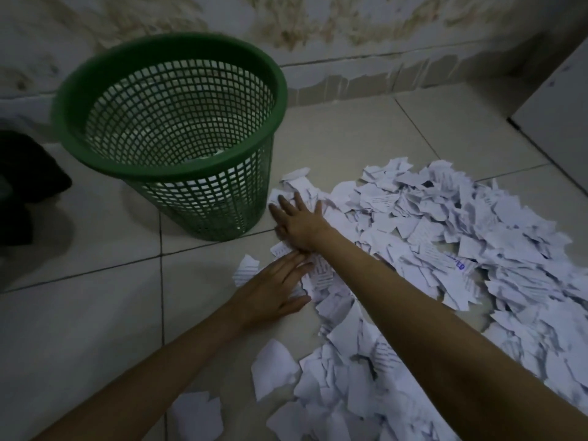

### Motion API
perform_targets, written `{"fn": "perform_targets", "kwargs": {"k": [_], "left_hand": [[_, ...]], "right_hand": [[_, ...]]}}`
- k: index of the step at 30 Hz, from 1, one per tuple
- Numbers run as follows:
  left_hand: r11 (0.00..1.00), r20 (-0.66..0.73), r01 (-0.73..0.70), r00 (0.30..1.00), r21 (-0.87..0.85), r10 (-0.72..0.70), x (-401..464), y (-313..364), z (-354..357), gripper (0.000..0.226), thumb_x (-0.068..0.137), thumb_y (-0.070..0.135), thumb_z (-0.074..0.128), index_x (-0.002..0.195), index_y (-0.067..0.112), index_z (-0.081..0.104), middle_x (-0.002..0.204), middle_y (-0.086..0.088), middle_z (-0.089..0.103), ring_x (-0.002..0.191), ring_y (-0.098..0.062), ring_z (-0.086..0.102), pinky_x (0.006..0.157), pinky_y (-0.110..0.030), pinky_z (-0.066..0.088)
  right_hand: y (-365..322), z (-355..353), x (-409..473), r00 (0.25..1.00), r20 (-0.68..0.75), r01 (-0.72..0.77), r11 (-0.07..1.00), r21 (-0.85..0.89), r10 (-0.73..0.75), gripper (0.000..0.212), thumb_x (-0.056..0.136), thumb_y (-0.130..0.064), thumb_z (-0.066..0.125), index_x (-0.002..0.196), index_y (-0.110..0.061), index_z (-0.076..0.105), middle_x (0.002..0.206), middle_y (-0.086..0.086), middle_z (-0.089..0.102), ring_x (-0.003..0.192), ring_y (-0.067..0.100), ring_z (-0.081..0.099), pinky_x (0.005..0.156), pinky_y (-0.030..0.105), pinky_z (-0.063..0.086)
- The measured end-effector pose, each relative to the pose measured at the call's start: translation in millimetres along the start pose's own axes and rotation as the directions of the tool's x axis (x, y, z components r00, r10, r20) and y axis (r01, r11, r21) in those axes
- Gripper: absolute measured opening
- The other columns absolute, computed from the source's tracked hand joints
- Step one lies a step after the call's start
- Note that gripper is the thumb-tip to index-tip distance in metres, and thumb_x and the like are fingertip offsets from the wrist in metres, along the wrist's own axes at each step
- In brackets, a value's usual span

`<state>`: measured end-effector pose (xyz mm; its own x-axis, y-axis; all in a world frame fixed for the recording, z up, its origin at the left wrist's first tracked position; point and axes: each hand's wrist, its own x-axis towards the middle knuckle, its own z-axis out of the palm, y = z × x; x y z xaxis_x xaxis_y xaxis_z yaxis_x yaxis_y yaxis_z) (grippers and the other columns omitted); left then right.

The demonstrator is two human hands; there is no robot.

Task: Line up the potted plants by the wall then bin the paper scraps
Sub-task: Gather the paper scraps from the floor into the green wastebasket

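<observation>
both hands flat on paper scraps [445, 237] beside green bin [171, 173]

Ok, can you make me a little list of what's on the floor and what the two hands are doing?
bin: green mesh basket, upright on the tiled floor, near the wall
inside bin: a few scraps seen through the mesh
paper: big pile of torn paper scraps, right of the bin
left hand: flat, fingers straight, on scraps at the pile's edge
right hand: flat, fingers spread, on scraps beside the bin
plants: none in view
</observation>
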<state>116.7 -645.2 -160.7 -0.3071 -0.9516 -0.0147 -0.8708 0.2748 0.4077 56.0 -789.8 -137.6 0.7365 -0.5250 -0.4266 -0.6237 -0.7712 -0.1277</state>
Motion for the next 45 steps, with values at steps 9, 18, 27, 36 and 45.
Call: {"fn": "perform_targets", "kwargs": {"k": [9, 18, 27, 36, 45], "left_hand": [[0.994, -0.076, -0.059, 0.995, 0.090, 0.066, -45, -2, -10, 0.073, 0.092, 0.063, 0.021, 0.143, 0.013, 0.029, 0.150, -0.009, 0.033, 0.139, -0.017, 0.027, 0.111, -0.037, 0.032], [0.877, 0.246, -0.258, 0.955, 0.405, 0.167, -174, -9, 3, 0.106, 0.080, 0.078, 0.025, 0.148, 0.003, -0.006, 0.158, -0.008, -0.011, 0.147, -0.019, -0.007, 0.117, -0.033, -0.002], [0.931, 0.044, -0.058, 0.998, 0.361, 0.046, -98, 33, 33, 0.085, 0.089, 0.067, 0.021, 0.146, 0.004, 0.015, 0.158, -0.010, -0.008, 0.146, -0.023, -0.010, 0.116, -0.042, 0.000], [0.866, 0.017, -0.445, 0.891, 0.229, 0.453, -52, 111, 48, 0.077, 0.090, 0.065, 0.021, 0.138, 0.006, 0.026, 0.147, -0.016, 0.024, 0.146, -0.027, -0.001, 0.115, -0.047, 0.005], [0.709, 0.244, -0.702, 0.701, 0.071, 0.670, -55, 151, 91, 0.079, 0.089, 0.065, 0.015, 0.138, 0.005, 0.029, 0.143, -0.022, 0.041, 0.136, -0.033, 0.022, 0.114, -0.045, 0.002]], "right_hand": [[14, 9, -96, 0.991, -0.117, -0.043, 0.986, 0.164, 0.063, 0.054, 0.099, -0.040, 0.030, 0.149, -0.022, 0.017, 0.159, 0.004, 0.008, 0.147, 0.030, -0.002, 0.113, 0.060, 0.003], [20, 142, -291, 0.939, -0.343, -0.003, 0.996, 0.094, 0.035, 0.082, 0.086, -0.073, 0.023, 0.151, -0.027, 0.002, 0.159, 0.011, -0.001, 0.145, 0.037, -0.006, 0.115, 0.053, 0.002], [3, 173, -275, 0.929, -0.292, -0.215, 0.974, 0.076, 0.228, 0.077, 0.089, -0.069, 0.014, 0.150, -0.024, 0.001, 0.156, 0.016, -0.015, 0.143, 0.041, -0.003, 0.111, 0.053, -0.005], [20, 153, -326, 0.877, -0.397, -0.215, 0.960, 0.181, 0.271, 0.080, 0.086, -0.073, 0.011, 0.146, -0.030, -0.020, 0.155, 0.011, -0.001, 0.142, 0.018, -0.029, 0.113, 0.057, -0.006], [16, 218, -395, 0.961, -0.257, -0.096, 0.995, 0.031, 0.100, 0.080, 0.088, -0.068, 0.006, 0.148, -0.020, -0.013, 0.155, 0.011, -0.024, 0.143, 0.035, -0.020, 0.111, 0.057, -0.006]]}}
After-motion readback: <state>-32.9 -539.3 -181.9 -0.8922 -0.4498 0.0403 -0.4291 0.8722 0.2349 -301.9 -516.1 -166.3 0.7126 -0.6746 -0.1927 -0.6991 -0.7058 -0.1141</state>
